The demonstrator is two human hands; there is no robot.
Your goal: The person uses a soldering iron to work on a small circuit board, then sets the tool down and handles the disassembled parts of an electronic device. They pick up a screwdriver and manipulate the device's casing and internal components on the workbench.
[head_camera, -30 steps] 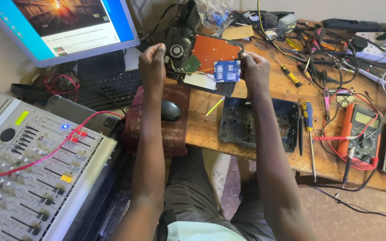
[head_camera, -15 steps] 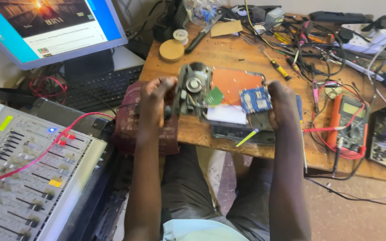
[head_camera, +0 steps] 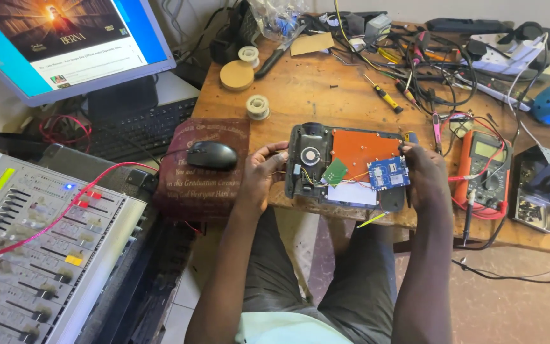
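Observation:
An opened electronic device (head_camera: pixel 345 167) lies flat near the front edge of the wooden workbench (head_camera: pixel 307 95). Inside it show an orange panel, a round speaker, a small green board and a blue circuit board (head_camera: pixel 387 173) joined by thin wires. My left hand (head_camera: pixel 261 173) grips the device's left side. Along its right side my right hand (head_camera: pixel 423 175) holds it, fingers curled over the edge.
A black mouse (head_camera: pixel 211 155) sits on a maroon pad at left. A multimeter (head_camera: pixel 486 172) with red leads lies right of the device. Screwdrivers, solder spools and tangled cables cover the bench's back. A monitor (head_camera: pixel 65 38), keyboard and audio mixer (head_camera: pixel 33 242) stand at left.
Both hands have brought the opened device down from in front of me and laid it flat on the bench near its front edge. The view has tilted down and shifted.

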